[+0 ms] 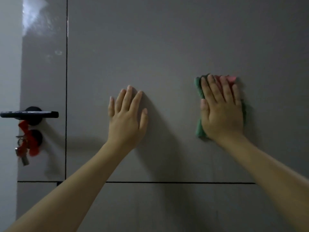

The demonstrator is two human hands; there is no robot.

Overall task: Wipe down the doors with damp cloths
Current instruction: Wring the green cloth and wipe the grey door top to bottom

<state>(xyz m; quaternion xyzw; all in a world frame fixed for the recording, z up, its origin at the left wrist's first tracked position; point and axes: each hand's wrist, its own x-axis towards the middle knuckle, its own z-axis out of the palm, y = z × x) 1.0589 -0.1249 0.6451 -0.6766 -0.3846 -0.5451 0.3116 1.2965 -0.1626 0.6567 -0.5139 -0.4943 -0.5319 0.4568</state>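
A grey glossy door [167, 47] with thin black grooves fills the view. My right hand [221, 111] lies flat on a folded green and pink cloth [199, 88], pressing it against the door's large middle panel at the right. The cloth shows along the hand's left edge and above the fingertips. My left hand [127, 116] rests flat on the same panel, fingers spread, holding nothing, about a hand's width left of the cloth.
A black lever handle [29, 114] sticks out at the far left of the door. Below it, keys [23, 156] with a red ribbon hang from the lock. A horizontal groove [167, 182] crosses the door below both hands.
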